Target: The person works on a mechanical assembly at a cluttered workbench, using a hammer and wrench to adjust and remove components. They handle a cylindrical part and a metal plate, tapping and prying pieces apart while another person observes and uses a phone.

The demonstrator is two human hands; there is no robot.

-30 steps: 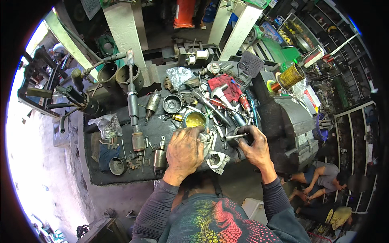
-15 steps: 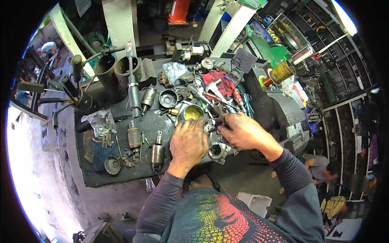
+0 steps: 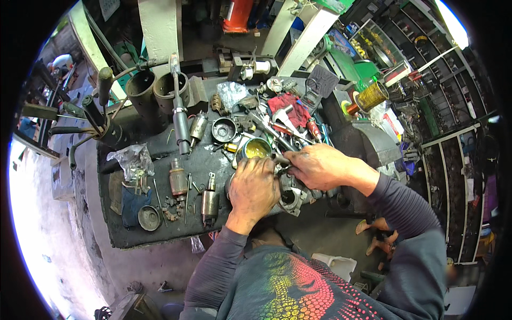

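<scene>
My left hand [image 3: 252,189] is at the bench's near edge, its fingers closed over a part that the hand itself hides. Just to its right, my right hand [image 3: 320,166] grips a grey metal tool with a rounded end [image 3: 280,159]; its exact kind cannot be made out. Beyond my left fingers sits a round tin of yellow grease [image 3: 257,148]. A cast metal housing with a round opening [image 3: 290,201] lies below my right hand. Left of my left hand stand a cylindrical solenoid [image 3: 209,207] and a motor armature [image 3: 178,180].
A dark workbench [image 3: 160,234] carries scattered parts and tools. A red cloth [image 3: 290,111] lies among wrenches. Two tall metal cylinders [image 3: 141,93] stand at the back left. A copper wire spool [image 3: 370,97] is at the right. A person's bare feet [image 3: 368,234] show beyond the bench.
The tool in my right hand has swung from upright to nearly level, pointing left. My right forearm and elbow have shifted to the right. My left hand stays almost in place.
</scene>
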